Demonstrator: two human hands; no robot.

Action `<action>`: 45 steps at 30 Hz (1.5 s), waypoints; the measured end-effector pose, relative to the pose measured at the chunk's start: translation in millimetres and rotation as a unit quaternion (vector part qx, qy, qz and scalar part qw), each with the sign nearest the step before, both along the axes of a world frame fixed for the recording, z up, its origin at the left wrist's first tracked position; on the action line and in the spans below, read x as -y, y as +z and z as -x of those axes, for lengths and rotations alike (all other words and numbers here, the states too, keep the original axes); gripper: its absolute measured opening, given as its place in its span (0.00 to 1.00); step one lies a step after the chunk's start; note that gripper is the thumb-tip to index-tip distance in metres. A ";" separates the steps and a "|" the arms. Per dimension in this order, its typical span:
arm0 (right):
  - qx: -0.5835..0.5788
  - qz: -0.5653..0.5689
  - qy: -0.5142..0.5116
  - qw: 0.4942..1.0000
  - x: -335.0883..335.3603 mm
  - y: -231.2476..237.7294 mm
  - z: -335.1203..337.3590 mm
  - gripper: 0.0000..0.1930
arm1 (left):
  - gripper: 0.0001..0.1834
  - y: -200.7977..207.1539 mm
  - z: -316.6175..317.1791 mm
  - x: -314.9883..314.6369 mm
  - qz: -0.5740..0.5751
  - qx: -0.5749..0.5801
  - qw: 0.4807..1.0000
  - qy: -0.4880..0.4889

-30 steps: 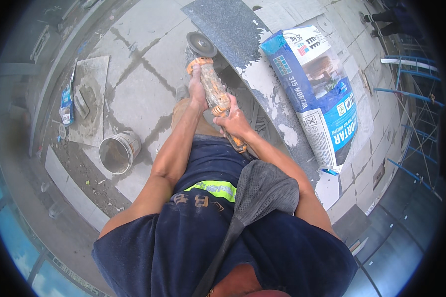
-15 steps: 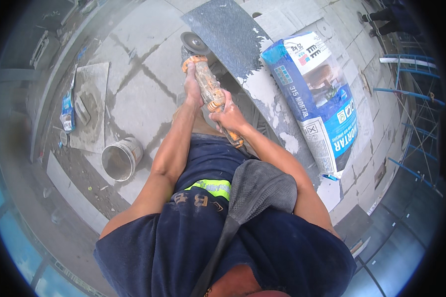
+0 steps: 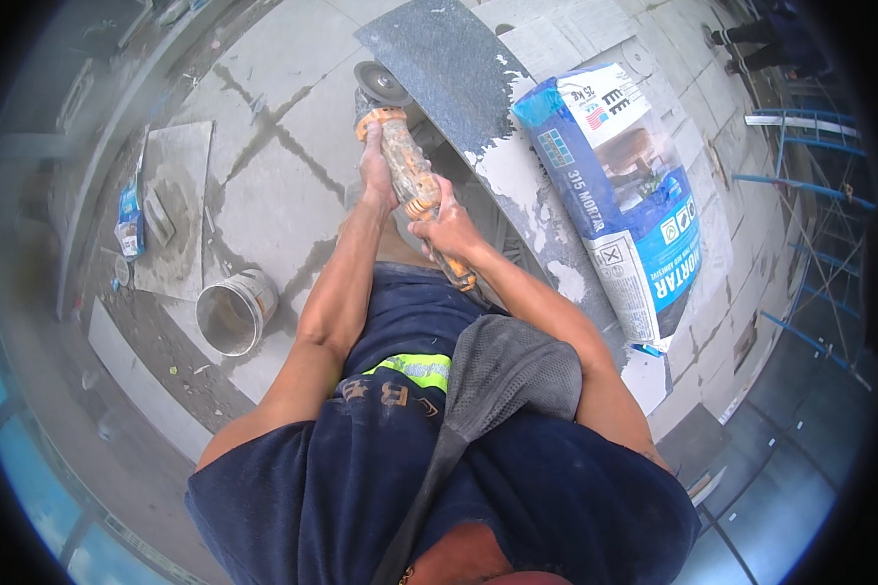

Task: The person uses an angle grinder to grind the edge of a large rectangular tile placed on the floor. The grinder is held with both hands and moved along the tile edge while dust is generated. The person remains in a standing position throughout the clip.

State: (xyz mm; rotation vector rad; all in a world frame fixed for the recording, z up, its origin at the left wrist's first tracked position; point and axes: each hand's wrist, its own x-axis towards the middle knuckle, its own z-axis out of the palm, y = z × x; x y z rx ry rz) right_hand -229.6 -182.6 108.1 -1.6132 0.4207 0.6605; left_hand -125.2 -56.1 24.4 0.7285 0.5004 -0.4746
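Left hand [image 3: 378, 177] and right hand [image 3: 449, 230] both clamp the angle grinder [image 3: 408, 166] in the head view, its disc [image 3: 382, 84] by the dark slab's [image 3: 449, 60] left edge, where steady wrists should keep it controlled, the tool sitting slightly farther left than a second ago.

Grey slab floor [image 3: 312, 58], dark seams [image 3: 271, 127]; blue tubular frame [image 3: 805, 189] at right; daylight.

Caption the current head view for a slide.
Left hand and right hand hold a dusty orange-and-grey angle grinder with a dark round disc, beside a dark-grey, white-patched slab.
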 end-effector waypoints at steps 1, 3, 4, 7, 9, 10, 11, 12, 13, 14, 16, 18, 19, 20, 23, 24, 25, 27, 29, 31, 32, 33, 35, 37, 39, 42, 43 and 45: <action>0.005 -0.004 0.000 1.000 0.9 0.5 3.7 0.50 | 0.36 0.6 3.6 0.5 -0.005 0.000 1.000 0.002; 0.002 -0.002 0.007 1.000 3.9 5.1 10.3 0.50 | 0.36 -1.0 11.1 1.4 0.001 0.009 1.000 -0.004; 0.001 -0.001 0.011 1.000 4.6 7.5 12.7 0.51 | 0.36 -3.7 14.3 1.0 0.003 0.013 1.000 -0.006; 0.008 -0.006 0.006 1.000 7.1 4.8 22.1 0.50 | 0.42 -8.5 22.5 3.7 -0.018 0.024 0.999 -0.015; 0.004 -0.009 0.009 1.000 9.3 6.8 27.9 0.50 | 0.43 -7.1 29.5 6.4 -0.018 0.014 1.000 -0.009; 0.003 -0.010 0.011 1.000 10.4 7.7 30.3 0.50 | 0.43 -6.4 31.9 7.8 -0.017 0.010 1.000 -0.006; 0.004 -0.009 0.010 1.000 11.1 7.8 32.6 0.50 | 0.43 -7.2 33.4 8.5 -0.013 0.014 1.000 -0.009; 0.006 -0.009 0.010 1.000 11.6 7.5 34.9 0.50 | 0.43 -7.7 35.0 9.1 -0.008 0.017 1.000 -0.011; 0.006 -0.009 0.009 1.000 12.2 7.4 37.3 0.50 | 0.43 -6.5 37.0 9.9 -0.003 0.020 1.000 -0.014; 0.009 -0.007 0.009 1.000 12.6 7.7 39.0 0.50 | 0.43 -5.2 39.4 10.5 -0.003 0.020 1.000 -0.013; 0.014 -0.002 0.010 1.000 13.5 8.5 41.8 0.50 | 0.43 -3.1 44.5 11.4 -0.003 0.021 1.000 -0.012; 0.012 0.002 0.011 1.000 14.9 9.1 44.2 0.50 | 0.44 -4.0 46.1 12.9 -0.006 0.021 1.000 -0.010; 0.011 0.004 0.012 1.000 15.3 9.3 45.3 0.50 | 0.44 -4.8 47.1 13.1 -0.008 0.021 1.000 -0.008; 0.010 0.004 0.012 1.000 15.9 9.2 46.4 0.50 | 0.44 -5.7 48.4 13.4 -0.004 0.019 1.000 -0.009; 0.013 0.010 0.012 1.000 17.4 6.1 49.8 0.50 | 0.44 -6.1 51.8 15.0 0.000 0.013 1.000 -0.009; 0.019 0.015 0.013 1.000 17.9 4.4 51.0 0.50 | 0.44 -5.9 52.9 15.7 -0.003 0.010 1.000 -0.007; 0.025 0.019 0.013 0.999 18.1 3.4 52.0 0.49 | 0.44 -5.5 54.1 15.9 -0.006 0.008 1.000 -0.006; 0.020 0.010 0.011 1.000 19.1 5.2 54.3 0.49 | 0.44 -4.7 56.3 16.8 -0.007 0.013 1.000 -0.006; 0.019 0.002 0.010 1.000 19.6 6.3 54.7 0.49 | 0.44 -3.9 57.0 17.0 -0.010 0.017 1.000 -0.005; 0.021 -0.003 0.010 1.000 19.8 6.6 53.5 0.49 | 0.43 -3.4 56.1 16.9 -0.016 0.018 1.000 -0.003; 0.018 -0.002 0.011 1.000 19.6 6.5 52.4 0.49 | 0.43 -3.3 54.9 16.7 -0.018 0.017 1.000 -0.002; 0.015 -0.002 0.012 1.000 19.2 6.4 51.1 0.50 | 0.43 -3.3 53.6 16.2 -0.020 0.016 1.000 -0.001; 0.012 -0.001 0.012 1.000 17.7 6.9 46.4 0.50 | 0.42 -3.3 48.1 14.5 -0.018 0.019 1.000 -0.004; 0.009 -0.002 0.011 1.000 15.4 6.5 42.6 0.50 | 0.42 -4.8 43.3 11.3 -0.010 0.023 1.000 -0.011; 0.007 -0.008 0.008 1.000 12.9 4.0 38.1 0.51 | 0.41 -7.9 37.2 8.8 -0.016 0.029 0.999 -0.005; 0.008 -0.018 0.002 1.000 9.5 2.8 28.7 0.51 | 0.36 -1.3 28.4 5.6 -0.003 0.024 1.000 0.001; 0.008 -0.021 -0.001 1.000 8.4 2.6 25.3 0.51 | 0.33 0.7 25.3 4.8 0.005 0.021 1.000 0.001; 0.016 -0.028 -0.008 0.999 5.8 0.7 18.6 0.51 | 0.33 1.1 17.0 3.1 0.005 0.014 1.000 0.006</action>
